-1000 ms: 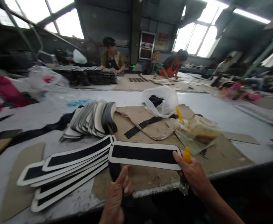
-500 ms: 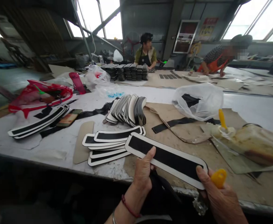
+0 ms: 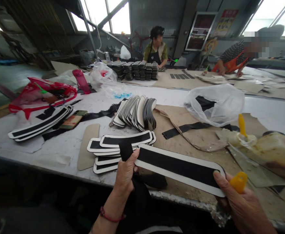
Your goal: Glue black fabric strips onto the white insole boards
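Observation:
A long pale panel with a black strip down its middle (image 3: pixel 179 167) is stretched between my hands above the table's front edge. My left hand (image 3: pixel 126 170) pinches its left end, where a black fabric piece (image 3: pixel 126 150) sticks up past the thumb. At the right end, my right hand (image 3: pixel 237 195) grips the panel with its thumb on top; a yellow-handled tool (image 3: pixel 239 182) is also in that hand. Similar panels (image 3: pixel 125 139) lie stacked just beyond my left hand. Behind them stands a row of curved pale pieces (image 3: pixel 135 112).
More strip panels (image 3: pixel 41 125) and a phone (image 3: pixel 73 119) lie at the left, near a red bag (image 3: pixel 32 97). A clear plastic bag (image 3: pixel 226 105) and a stained container with a yellow handle (image 3: pixel 276 152) are at the right. Two people work across the table.
My left hand has slid left along the panel to its left end, and the black fabric piece now shows above it. The view has shifted slightly.

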`<state>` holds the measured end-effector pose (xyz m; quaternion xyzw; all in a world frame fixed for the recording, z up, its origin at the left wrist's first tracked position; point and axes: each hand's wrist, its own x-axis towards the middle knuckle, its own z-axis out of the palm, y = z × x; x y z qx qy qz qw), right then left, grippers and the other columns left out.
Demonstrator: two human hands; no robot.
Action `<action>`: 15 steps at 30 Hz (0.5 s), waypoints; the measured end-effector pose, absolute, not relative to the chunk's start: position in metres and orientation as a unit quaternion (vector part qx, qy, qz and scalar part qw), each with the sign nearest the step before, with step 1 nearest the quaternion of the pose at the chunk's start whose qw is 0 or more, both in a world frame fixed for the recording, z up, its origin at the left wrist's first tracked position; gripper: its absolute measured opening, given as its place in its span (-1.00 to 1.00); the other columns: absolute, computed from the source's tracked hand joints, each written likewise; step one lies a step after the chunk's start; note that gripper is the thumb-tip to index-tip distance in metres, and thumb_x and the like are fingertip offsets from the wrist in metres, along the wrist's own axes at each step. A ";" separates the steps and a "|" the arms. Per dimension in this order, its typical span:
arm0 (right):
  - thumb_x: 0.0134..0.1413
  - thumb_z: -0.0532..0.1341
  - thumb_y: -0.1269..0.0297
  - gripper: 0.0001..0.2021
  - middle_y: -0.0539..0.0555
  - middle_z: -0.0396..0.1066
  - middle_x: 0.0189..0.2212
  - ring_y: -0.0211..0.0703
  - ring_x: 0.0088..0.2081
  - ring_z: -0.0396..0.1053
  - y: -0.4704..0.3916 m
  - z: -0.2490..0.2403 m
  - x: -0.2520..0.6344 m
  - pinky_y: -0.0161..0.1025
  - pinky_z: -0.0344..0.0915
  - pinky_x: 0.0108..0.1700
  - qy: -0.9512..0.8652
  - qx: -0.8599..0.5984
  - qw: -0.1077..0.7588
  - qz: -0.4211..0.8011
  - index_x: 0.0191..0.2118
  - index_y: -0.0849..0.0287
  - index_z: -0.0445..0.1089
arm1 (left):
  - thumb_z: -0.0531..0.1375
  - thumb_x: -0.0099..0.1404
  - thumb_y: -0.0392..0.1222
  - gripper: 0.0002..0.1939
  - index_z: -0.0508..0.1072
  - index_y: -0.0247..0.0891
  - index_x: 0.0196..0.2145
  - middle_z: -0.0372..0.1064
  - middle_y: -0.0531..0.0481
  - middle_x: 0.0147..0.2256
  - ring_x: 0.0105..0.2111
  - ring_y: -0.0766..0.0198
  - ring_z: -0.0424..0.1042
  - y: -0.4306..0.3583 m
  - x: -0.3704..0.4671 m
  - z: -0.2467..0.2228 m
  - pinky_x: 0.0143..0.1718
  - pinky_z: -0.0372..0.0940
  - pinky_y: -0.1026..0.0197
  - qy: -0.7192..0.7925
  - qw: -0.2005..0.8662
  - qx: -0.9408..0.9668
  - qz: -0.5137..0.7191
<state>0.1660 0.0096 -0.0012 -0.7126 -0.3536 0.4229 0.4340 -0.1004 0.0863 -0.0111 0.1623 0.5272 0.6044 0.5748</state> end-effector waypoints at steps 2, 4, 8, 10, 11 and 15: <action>-0.08 0.21 -0.15 -0.59 -0.12 0.03 -0.75 -0.31 -0.71 -0.01 0.021 0.003 0.157 -0.32 -0.06 -0.69 -0.373 -0.705 0.424 0.429 -0.55 0.09 0.15 | 0.39 -0.09 -0.07 -0.61 0.25 -0.29 -0.62 0.03 0.24 -0.73 -0.74 0.53 -0.03 0.082 -0.112 -0.009 -0.75 -0.07 0.41 0.542 0.568 0.178 0.593; -0.08 0.20 -0.16 -0.57 -0.14 0.02 -0.74 -0.34 -0.70 -0.01 0.036 0.009 0.144 -0.35 -0.05 -0.67 -0.401 -0.688 0.416 0.440 -0.55 0.12 0.16 | 0.39 -0.09 -0.06 -0.56 0.17 -0.26 -0.68 -0.01 0.24 -0.77 -0.75 0.52 -0.03 0.078 -0.128 -0.005 -0.75 -0.07 0.39 0.573 0.553 0.214 0.565; -0.07 0.12 -0.24 -0.50 -0.14 0.03 -0.75 -0.38 -0.70 -0.01 0.075 0.017 0.114 -0.39 -0.05 -0.67 -0.461 -0.629 0.394 0.485 -0.58 0.14 0.13 | 0.36 -0.08 0.02 -0.44 0.07 -0.24 -0.81 0.01 0.17 -0.82 -0.76 0.48 0.03 0.078 -0.165 0.011 -0.71 0.01 0.36 0.654 0.489 0.263 0.514; -0.03 0.05 -0.26 -0.48 -0.13 0.04 -0.75 -0.39 -0.70 -0.01 0.094 0.018 0.100 -0.40 -0.05 -0.67 -0.487 -0.593 0.398 0.503 -0.59 0.15 0.13 | 0.37 -0.13 0.04 -0.43 0.04 -0.23 -0.82 0.00 0.17 -0.83 -0.77 0.46 0.04 0.085 -0.183 0.020 -0.72 0.02 0.34 0.678 0.456 0.248 0.521; 0.00 0.03 -0.26 -0.47 -0.12 0.06 -0.74 -0.40 -0.70 0.00 0.103 0.019 0.094 -0.41 -0.05 -0.67 -0.500 -0.575 0.401 0.508 -0.59 0.17 0.15 | 0.38 -0.15 0.04 -0.42 0.04 -0.22 -0.82 -0.01 0.17 -0.83 -0.77 0.46 0.03 0.089 -0.192 0.024 -0.74 0.01 0.33 0.687 0.439 0.242 0.526; 0.07 0.04 -0.16 -0.51 -0.09 0.16 -0.69 -0.40 -0.69 0.05 0.129 0.017 0.083 -0.42 -0.02 -0.66 -0.553 -0.538 0.409 0.488 -0.50 0.22 0.29 | 0.40 -0.24 0.01 -0.43 0.03 -0.19 -0.83 -0.01 0.18 -0.84 -0.78 0.44 0.03 0.111 -0.225 0.025 -0.76 -0.02 0.32 0.720 0.391 0.263 0.509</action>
